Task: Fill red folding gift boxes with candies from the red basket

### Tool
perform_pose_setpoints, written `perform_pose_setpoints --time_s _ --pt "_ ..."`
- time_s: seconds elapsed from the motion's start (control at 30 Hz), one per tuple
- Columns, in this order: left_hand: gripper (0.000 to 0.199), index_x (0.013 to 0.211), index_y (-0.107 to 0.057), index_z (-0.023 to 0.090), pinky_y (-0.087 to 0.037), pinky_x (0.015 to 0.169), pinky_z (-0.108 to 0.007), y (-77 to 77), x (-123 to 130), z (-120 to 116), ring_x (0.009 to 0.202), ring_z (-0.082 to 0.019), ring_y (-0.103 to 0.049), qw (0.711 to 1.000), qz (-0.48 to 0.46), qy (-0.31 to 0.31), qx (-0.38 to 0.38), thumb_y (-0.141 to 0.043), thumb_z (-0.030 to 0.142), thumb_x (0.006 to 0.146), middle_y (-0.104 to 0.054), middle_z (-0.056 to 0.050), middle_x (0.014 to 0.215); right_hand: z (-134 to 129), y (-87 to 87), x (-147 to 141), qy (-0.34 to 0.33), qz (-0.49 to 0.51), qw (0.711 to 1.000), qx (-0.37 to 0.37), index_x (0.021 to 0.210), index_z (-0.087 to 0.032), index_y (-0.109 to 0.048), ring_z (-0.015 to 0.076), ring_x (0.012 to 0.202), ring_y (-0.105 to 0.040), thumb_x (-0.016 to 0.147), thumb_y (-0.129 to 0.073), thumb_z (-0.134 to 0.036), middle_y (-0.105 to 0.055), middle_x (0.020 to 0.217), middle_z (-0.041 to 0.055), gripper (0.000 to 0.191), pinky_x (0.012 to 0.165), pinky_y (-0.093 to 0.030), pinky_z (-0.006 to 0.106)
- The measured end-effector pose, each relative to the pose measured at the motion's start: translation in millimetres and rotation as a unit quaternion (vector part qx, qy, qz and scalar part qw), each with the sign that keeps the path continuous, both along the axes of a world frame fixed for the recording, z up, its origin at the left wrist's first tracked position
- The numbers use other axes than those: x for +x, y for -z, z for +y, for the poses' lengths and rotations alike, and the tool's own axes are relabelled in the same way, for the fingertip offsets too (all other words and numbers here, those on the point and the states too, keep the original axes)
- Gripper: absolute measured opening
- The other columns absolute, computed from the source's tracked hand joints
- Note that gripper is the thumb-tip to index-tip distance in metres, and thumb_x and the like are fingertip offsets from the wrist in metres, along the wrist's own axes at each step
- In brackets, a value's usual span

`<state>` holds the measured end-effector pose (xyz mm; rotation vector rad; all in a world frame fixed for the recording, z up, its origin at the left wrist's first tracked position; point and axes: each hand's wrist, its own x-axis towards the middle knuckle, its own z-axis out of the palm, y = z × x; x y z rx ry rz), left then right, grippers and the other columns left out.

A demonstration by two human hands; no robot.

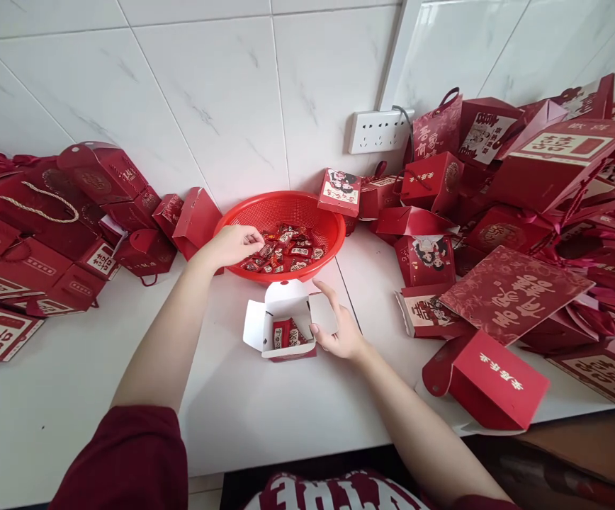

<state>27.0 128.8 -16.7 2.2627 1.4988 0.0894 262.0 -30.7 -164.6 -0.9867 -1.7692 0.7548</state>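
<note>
An open box (pixel 288 312), white inside with its flaps spread, stands on the white table and holds several red-wrapped sweets. Beside its right flap is my right hand (pixel 342 327), thumb and index finger curved apart around the flap's edge. Behind the box sits a red plastic basket (pixel 315 268) with many small red-wrapped sweets (pixel 297 251) in it. My left hand (pixel 236 244) hangs over the basket's left part, its fingers bent together; whatever they hold, if anything, is too small to make out.
Piles of red gift boxes stand left (pixel 36 262) and right (pixel 541 170). A red box (pixel 488 382) lies near the front right edge. One small box (pixel 339 193) rests on the basket's rim. A power socket (pixel 380 132) is on the tiled wall.
</note>
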Motion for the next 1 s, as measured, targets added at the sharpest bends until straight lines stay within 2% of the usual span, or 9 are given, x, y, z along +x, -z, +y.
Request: perform_pose_setpoints --time_s 0.1,0.2,0.3,0.4,0.5,0.67,0.83,0.9,1.0 --pt "0.029 0.09 -0.079 0.025 -0.056 0.082 -0.03 8.7 13 26 0.091 -0.023 -0.072 0.986 0.079 0.05 -0.136 -0.06 0.043 0.079 -0.078 -0.005 0.097 -1 -0.5 -1 0.003 -0.001 1.0 -0.011 0.155 -0.019 -0.02 0.0301 0.096 -0.069 0.092 -0.053 -0.048 -0.067 0.116 0.0127 0.077 0.086 -0.057 0.046" --pt "0.027 0.087 -0.081 0.031 -0.056 0.08 -0.028 26.0 30 43 0.085 -0.023 -0.072 0.975 0.109 0.086 -0.176 -0.076 0.036 0.061 -0.079 0.0 0.09 -1 -0.6 -3 0.003 -0.002 1.0 -0.019 0.155 -0.018 -0.02 0.0303 0.093 -0.07 0.091 -0.053 -0.047 -0.067 0.113 0.0125 0.077 0.084 -0.057 0.047" --pt "0.04 0.103 -0.078 0.033 -0.055 0.084 -0.027 37.9 37 59 0.096 -0.024 -0.071 0.982 0.109 0.086 -0.131 -0.075 0.034 0.063 -0.078 0.001 0.105 0 -0.2 -4 0.002 0.005 1.0 -0.013 0.154 -0.018 -0.021 0.0307 0.099 -0.069 0.091 -0.054 -0.046 -0.065 0.12 0.0137 0.077 0.087 -0.057 0.047" --pt "0.044 0.124 -0.069 0.03 -0.053 0.092 -0.028 38.9 31 77 0.111 -0.023 -0.067 0.993 0.092 0.054 -0.043 -0.059 0.035 0.081 -0.069 -0.003 0.128 1 0.0 -5 0.004 0.013 1.0 -0.01 0.154 -0.019 -0.021 0.0298 0.1 -0.069 0.09 -0.055 -0.045 -0.062 0.128 0.0144 0.077 0.089 -0.056 0.046" --pt "0.045 0.131 -0.062 0.026 -0.053 0.091 -0.03 40.7 23 94 0.111 -0.023 -0.067 0.995 0.095 0.019 0.009 -0.042 0.029 0.091 -0.065 -0.007 0.133 2 -0.4 -5 0.004 0.019 1.0 -0.006 0.154 -0.02 -0.022 0.0293 0.1 -0.068 0.09 -0.055 -0.045 -0.063 0.128 0.0138 0.076 0.089 -0.056 0.046" --pt "0.035 0.109 -0.07 0.024 -0.052 0.092 -0.031 61.5 25 105 0.107 -0.027 -0.068 0.99 0.139 0.02 0.002 -0.068 0.032 0.075 -0.072 -0.007 0.119 3 -0.6 -5 0.003 0.013 1.0 -0.016 0.154 -0.021 -0.02 0.0288 0.094 -0.069 0.091 -0.054 -0.046 -0.065 0.122 0.0127 0.076 0.085 -0.057 0.045" --pt "0.062 0.115 -0.065 0.02 -0.054 0.085 -0.034 74.7 27 107 0.097 -0.031 -0.071 0.983 0.182 0.016 -0.021 -0.084 0.04 0.059 -0.073 -0.012 0.11 3 0.3 -5 0.003 0.015 1.0 -0.016 0.153 -0.02 -0.021 0.0285 0.093 -0.07 0.091 -0.054 -0.048 -0.065 0.122 0.0133 0.076 0.083 -0.058 0.044" --pt "0.069 0.12 -0.062 0.02 -0.055 0.084 -0.033 73.7 27 105 0.098 -0.03 -0.07 0.982 0.187 0.023 -0.015 -0.086 0.04 0.058 -0.072 -0.012 0.112 2 -0.2 -5 0.004 0.012 1.0 -0.019 0.153 -0.019 -0.021 0.0293 0.095 -0.069 0.092 -0.053 -0.049 -0.064 0.122 0.0139 0.076 0.084 -0.058 0.044" --pt "0.055 0.121 -0.061 0.021 -0.053 0.091 -0.037 68.3 31 96 0.106 -0.032 -0.067 0.981 0.188 0.032 0.027 -0.078 0.033 0.07 -0.069 -0.012 0.117 2 -1.4 -6 0.002 0.002 1.0 -0.022 0.154 -0.019 -0.02 0.03 0.097 -0.069 0.093 -0.051 -0.05 -0.065 0.119 0.0138 0.075 0.085 -0.058 0.045"
